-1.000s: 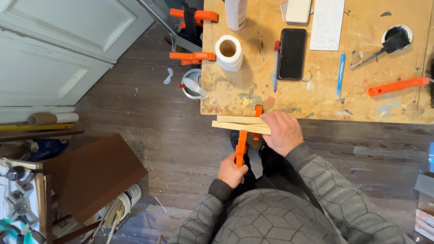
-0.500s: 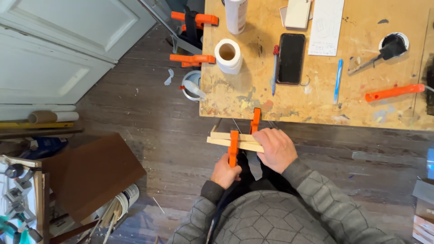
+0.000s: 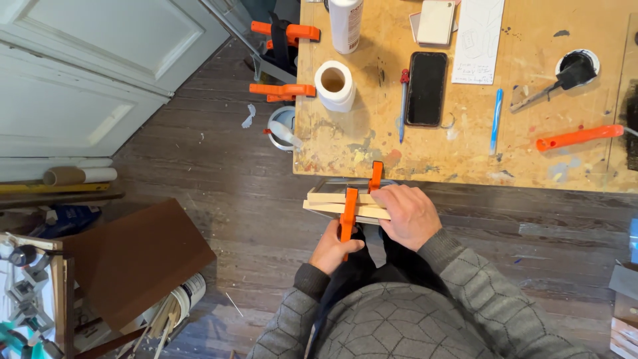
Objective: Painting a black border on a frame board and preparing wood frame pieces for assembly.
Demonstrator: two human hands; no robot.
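We hold a stack of pale wooden strips (image 3: 332, 203) just off the near edge of the workbench (image 3: 465, 153), over the dark plank floor (image 3: 219, 193). Our right hand (image 3: 407, 214) lies flat on the strips' right end, fingers spread and pressing down. Our left hand (image 3: 335, 247) is closed around the handle of an orange clamp (image 3: 348, 213) that crosses the strips; a second orange clamp (image 3: 376, 177) sits just beyond. The bench edge is near, with open floor to the left. A paper roll (image 3: 333, 83) and phone (image 3: 426, 88) rest on the paint-stained benchtop.
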